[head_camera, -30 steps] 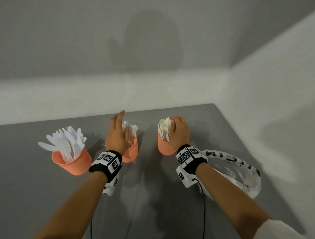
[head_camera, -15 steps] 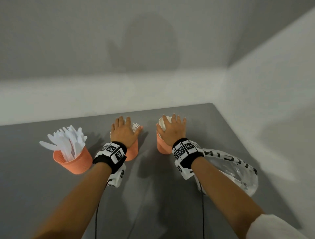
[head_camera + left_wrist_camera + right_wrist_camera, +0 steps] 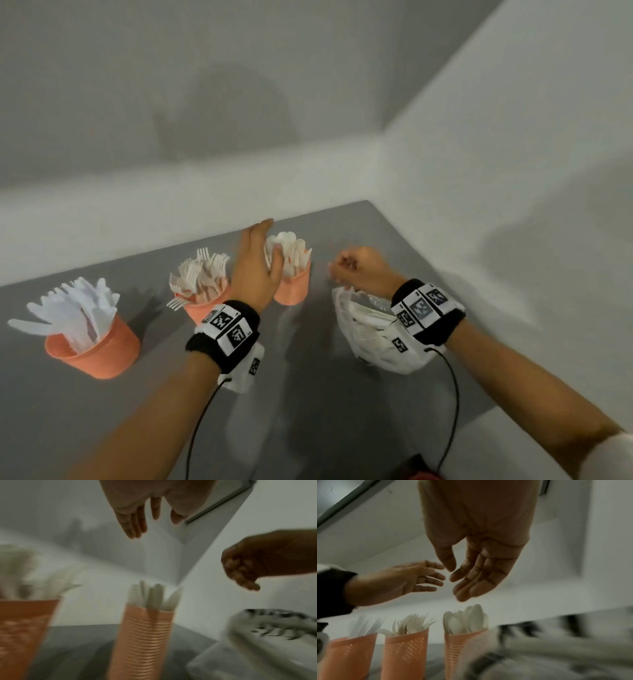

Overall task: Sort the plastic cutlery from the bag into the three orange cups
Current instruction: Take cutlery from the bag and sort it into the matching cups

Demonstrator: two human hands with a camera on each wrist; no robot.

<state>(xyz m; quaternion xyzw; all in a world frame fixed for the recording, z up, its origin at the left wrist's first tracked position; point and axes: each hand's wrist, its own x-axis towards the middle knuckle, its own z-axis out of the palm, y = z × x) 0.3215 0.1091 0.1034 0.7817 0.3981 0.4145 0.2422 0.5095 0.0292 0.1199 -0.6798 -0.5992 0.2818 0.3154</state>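
Note:
Three orange cups stand in a row on the grey table point(image 3: 342, 428). The left cup point(image 3: 92, 349) holds white knives, the middle cup point(image 3: 205, 310) forks, the right cup point(image 3: 293, 287) spoons point(image 3: 465, 619). My left hand point(image 3: 255, 267) hovers with straight fingers between the fork cup and the spoon cup, just above them, and holds nothing. My right hand point(image 3: 356, 270) hangs over the mouth of the plastic bag point(image 3: 370, 339) with loosely bent fingers point(image 3: 476, 574) and nothing in them. The bag lies right of the spoon cup with white cutlery inside.
White walls meet in a corner behind the cups and run close along the table's right edge. Wrist-camera cables point(image 3: 452, 404) trail back over the table toward me. A dark object with a red part point(image 3: 419, 471) sits at the near edge.
Both hands have lifted off the cups. The left hand moved right from the fork cup to beside the spoon cup. The right hand moved right from the spoon cup to over the bag.

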